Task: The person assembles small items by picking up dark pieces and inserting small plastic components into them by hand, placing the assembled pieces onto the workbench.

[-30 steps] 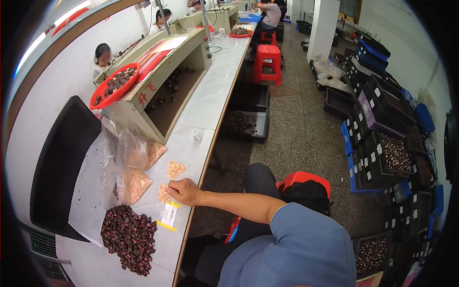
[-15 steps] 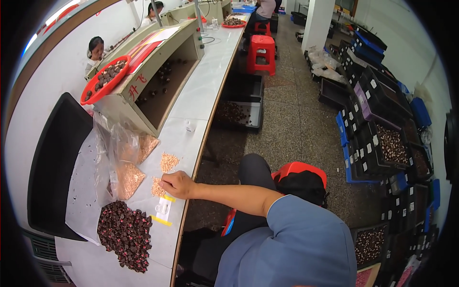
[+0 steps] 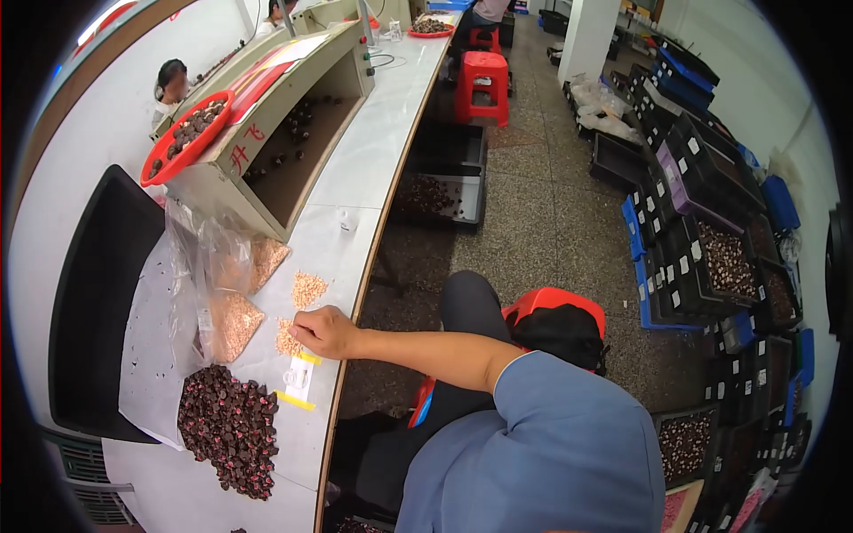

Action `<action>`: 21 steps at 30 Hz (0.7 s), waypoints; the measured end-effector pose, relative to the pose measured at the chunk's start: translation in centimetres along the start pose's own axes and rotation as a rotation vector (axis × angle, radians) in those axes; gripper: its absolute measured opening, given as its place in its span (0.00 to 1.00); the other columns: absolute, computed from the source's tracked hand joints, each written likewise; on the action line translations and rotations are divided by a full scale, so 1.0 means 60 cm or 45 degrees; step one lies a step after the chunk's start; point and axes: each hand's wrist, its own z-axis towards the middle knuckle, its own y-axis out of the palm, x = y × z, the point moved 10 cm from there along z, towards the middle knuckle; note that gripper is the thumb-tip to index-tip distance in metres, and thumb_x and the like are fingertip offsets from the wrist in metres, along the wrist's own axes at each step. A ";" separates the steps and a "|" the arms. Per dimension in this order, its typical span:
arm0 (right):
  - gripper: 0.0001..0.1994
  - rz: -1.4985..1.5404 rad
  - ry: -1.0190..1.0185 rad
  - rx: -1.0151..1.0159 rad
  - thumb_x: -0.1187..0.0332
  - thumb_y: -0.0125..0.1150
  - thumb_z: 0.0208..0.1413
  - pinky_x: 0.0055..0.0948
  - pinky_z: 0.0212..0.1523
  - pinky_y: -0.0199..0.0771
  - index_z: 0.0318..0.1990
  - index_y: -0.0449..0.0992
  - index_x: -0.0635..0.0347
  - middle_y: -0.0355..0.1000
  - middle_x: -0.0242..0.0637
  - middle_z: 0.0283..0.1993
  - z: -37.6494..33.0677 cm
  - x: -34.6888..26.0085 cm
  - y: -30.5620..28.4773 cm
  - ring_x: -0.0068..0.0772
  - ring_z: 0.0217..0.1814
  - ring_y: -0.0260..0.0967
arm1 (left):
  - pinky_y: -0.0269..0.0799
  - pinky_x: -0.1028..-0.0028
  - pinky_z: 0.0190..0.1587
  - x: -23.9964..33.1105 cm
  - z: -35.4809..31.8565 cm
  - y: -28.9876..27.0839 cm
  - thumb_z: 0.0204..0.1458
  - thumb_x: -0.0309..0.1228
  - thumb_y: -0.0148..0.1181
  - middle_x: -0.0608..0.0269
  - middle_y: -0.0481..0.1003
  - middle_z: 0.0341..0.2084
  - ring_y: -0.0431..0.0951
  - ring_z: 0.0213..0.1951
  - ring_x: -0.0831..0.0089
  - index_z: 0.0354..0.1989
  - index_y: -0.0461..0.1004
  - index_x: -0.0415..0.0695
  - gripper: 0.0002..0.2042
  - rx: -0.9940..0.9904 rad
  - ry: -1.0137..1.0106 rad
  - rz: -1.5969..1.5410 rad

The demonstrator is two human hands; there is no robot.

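Observation:
My right hand (image 3: 324,332) comes across the table edge with its fingers curled together. Its fingertips are at a small pile of pale orange chopped bits (image 3: 288,338), which they partly cover. What they pinch, if anything, is hidden. A second little pile of the same bits (image 3: 308,289) lies just beyond. Nearest the hand on the near side is a white card (image 3: 298,377) with yellow tape at its ends and a small clear piece on it. A heap of dark brown chunks with pink specks (image 3: 229,431) lies to the left. My left hand is not in view.
Clear bags of pale bits (image 3: 235,324) lie beside a black tray (image 3: 98,311) with white sheeting. A beige box-like machine (image 3: 204,191) carries a red basket (image 3: 188,138). Black crates (image 3: 711,204) are stacked at right. A red stool (image 3: 482,87) stands on the floor; other people sit farther off.
The whole view has shifted slightly, so things sit a little farther left and up. My right hand stays closed at the nearer pile of pale bits.

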 end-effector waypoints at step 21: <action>0.13 -0.009 -0.022 -0.008 0.66 0.57 0.60 0.41 0.24 0.67 0.25 0.69 0.64 0.67 0.48 0.19 0.002 -0.001 -0.004 0.52 0.22 0.69 | 0.59 0.53 0.61 -0.035 -0.021 -0.043 0.57 0.42 0.56 0.46 0.62 0.63 0.60 0.64 0.51 0.69 0.58 0.47 0.31 0.165 -0.159 0.305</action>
